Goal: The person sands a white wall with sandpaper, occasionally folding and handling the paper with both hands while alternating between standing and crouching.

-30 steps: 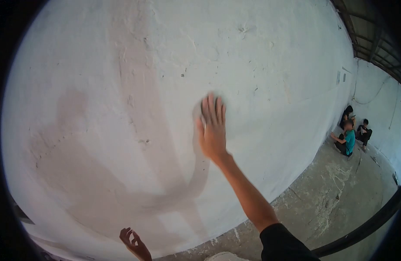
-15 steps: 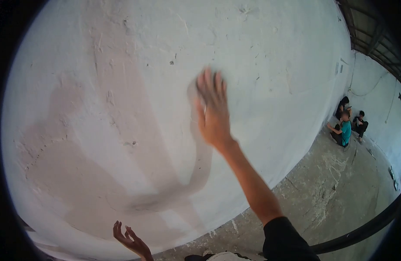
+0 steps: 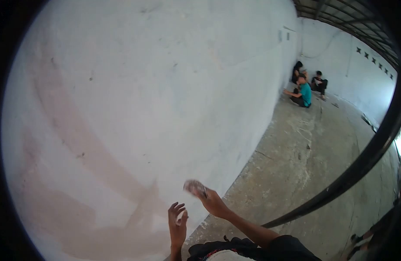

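My left hand (image 3: 178, 224) is raised low in the view, in front of the wall. Its fingers are loosely bent, with the thumb apart from them, and nothing shows in its grip. Close by on the right is my right hand (image 3: 207, 198), its fingers smeared by motion and pale grey at the ends. Whether those fingers are spread or closed cannot be made out. Behind both hands stands a large white wall (image 3: 165, 108) with small pits, scuffs and my shadow across its lower left.
A stained concrete floor (image 3: 292, 161) runs along the wall's right side. Several people sit at the far corner, one in a teal shirt (image 3: 305, 93). A thick black curved bar (image 3: 339, 185) crosses the right side. A person's legs (image 3: 372, 235) show at the lower right.
My right hand has come off the wall and down beside my left hand. The view has turned right, showing more floor and the far wall.
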Demonstrator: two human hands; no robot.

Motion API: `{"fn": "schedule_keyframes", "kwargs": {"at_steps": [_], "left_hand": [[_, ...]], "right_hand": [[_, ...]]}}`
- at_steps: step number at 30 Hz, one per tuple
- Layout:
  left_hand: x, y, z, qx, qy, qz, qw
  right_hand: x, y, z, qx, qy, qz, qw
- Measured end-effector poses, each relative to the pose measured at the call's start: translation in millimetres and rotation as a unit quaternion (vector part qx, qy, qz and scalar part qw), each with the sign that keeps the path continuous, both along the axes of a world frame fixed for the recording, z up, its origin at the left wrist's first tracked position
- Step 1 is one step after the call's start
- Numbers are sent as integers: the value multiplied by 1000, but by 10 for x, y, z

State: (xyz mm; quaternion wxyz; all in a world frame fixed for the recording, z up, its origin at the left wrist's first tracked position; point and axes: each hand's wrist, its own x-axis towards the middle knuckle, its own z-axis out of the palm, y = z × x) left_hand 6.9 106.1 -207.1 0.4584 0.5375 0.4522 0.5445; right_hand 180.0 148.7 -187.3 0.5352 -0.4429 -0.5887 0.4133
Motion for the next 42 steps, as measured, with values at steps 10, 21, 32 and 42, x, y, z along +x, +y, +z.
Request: {"fn": "schedule_keyframes", "kwargs": {"at_steps": [10, 21, 32, 42], "left_hand": [[932, -418, -189, -109, -63, -202, 971], [984, -1055, -262, -104, 66, -124, 985], [-132, -2067, -353, -138, -32, 107, 984], [-630, -3328, -290, -132, -177, 220, 950]], "right_hand": [[652, -1411, -152, -147, 78, -122, 978], [880, -1919, -315, -96, 51, -160, 981], [-74, -1909, -396, -98, 0, 144, 985], [-932, -2642, -537, -156, 21, 307, 939]]}}
